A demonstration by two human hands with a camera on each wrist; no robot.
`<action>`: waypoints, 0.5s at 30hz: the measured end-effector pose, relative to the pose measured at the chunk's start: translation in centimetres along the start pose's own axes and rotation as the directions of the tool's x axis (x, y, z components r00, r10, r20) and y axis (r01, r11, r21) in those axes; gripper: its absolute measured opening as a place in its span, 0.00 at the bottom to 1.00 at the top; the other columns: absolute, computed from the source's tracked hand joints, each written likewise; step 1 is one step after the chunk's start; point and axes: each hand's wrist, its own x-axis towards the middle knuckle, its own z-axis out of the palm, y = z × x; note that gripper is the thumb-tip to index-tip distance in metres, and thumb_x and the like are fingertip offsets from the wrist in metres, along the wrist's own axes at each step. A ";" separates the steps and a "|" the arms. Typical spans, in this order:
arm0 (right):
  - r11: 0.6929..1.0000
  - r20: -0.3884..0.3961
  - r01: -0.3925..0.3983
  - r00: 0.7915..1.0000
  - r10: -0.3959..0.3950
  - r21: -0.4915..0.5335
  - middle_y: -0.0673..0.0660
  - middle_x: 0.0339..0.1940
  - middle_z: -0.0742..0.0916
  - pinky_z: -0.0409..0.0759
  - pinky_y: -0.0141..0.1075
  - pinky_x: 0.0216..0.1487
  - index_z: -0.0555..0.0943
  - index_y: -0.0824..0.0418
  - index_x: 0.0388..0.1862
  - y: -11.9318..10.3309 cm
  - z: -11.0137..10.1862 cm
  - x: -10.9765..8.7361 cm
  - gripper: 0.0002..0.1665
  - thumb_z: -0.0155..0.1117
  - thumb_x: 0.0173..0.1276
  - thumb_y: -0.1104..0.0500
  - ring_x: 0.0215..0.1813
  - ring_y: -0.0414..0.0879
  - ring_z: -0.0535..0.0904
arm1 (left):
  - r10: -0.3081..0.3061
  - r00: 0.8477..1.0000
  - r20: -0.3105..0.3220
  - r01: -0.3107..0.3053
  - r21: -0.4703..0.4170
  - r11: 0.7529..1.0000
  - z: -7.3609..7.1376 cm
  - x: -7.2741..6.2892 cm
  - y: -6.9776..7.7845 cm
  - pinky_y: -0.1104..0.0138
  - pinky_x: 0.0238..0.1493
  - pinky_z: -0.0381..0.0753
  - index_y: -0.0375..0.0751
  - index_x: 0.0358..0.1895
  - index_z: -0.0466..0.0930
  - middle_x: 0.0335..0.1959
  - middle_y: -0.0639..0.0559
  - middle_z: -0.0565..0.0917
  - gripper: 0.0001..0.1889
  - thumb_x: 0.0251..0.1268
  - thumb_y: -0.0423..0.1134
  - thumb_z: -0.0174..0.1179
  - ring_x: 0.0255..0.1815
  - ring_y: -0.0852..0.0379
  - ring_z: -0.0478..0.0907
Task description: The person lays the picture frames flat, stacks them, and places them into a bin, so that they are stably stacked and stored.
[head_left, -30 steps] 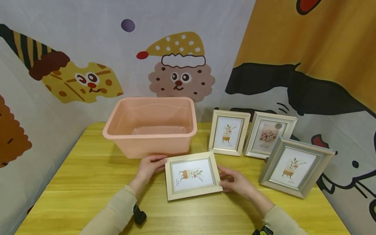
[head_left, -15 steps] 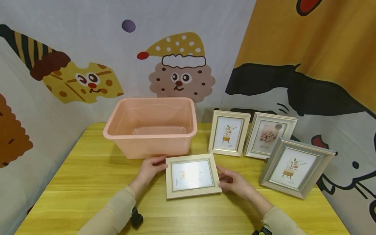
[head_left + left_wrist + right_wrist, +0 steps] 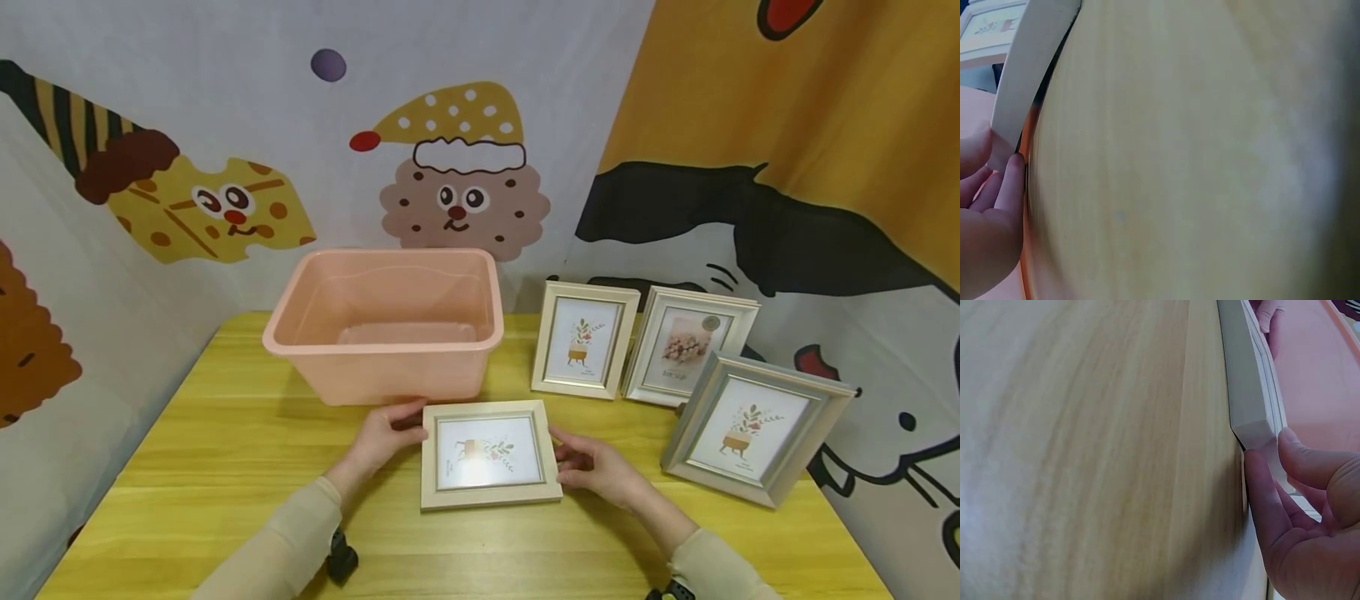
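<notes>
A cream picture frame with a plant print lies sideways, nearly flat, low over the front middle of the table. My left hand pinches its left edge; in the left wrist view the thumb is above the frame's side and a finger is under it. At the opposite edge, my right hand holds the frame between thumb and fingers. The right wrist view has the thumb on the face side and a finger beneath, close to the tabletop. Behind the frame stands a pink plastic tub.
To the right, three picture frames stand upright: a cream one, a white one with a flower photo, and a grey one nearest the front. A cartoon-print cloth hangs behind the wooden table.
The held frame has come down at its far side and turned slightly, so its edges now run straighter to the table. Both hands have moved with it; the standing frames and tub stay put.
</notes>
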 end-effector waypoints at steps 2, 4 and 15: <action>1.000 0.004 0.002 1.000 -0.002 0.004 0.68 0.48 0.81 0.83 0.31 0.43 0.61 0.74 0.73 0.0 0.0 0.0 0.42 0.67 0.62 0.74 0.48 0.56 0.79 | 0.001 1.000 -0.006 -0.001 0.023 1.000 0.0 0.0 0.1 0.66 0.54 0.79 0.31 0.62 0.77 0.53 0.36 0.83 0.28 0.55 0.26 0.70 0.58 0.41 0.78; 1.000 0.005 0.005 1.000 -0.005 0.002 0.68 0.48 0.81 0.83 0.31 0.42 0.61 0.75 0.73 0.1 0.0 0.1 0.42 0.67 0.62 0.75 0.48 0.56 0.79 | 0.009 1.000 -0.008 -0.008 0.053 0.999 0.1 -0.1 0.2 0.60 0.57 0.79 0.31 0.62 0.77 0.53 0.36 0.83 0.28 0.55 0.26 0.71 0.57 0.41 0.78; 0.998 -0.015 0.021 1.000 -0.023 -0.067 0.66 0.47 0.82 0.82 0.30 0.43 0.63 0.75 0.71 0.4 0.1 0.2 0.41 0.69 0.60 0.74 0.46 0.53 0.80 | 0.072 0.995 -0.067 -0.055 0.230 0.972 0.4 -0.3 0.7 0.55 0.56 0.79 0.32 0.56 0.82 0.44 0.42 0.88 0.24 0.53 0.28 0.73 0.51 0.44 0.83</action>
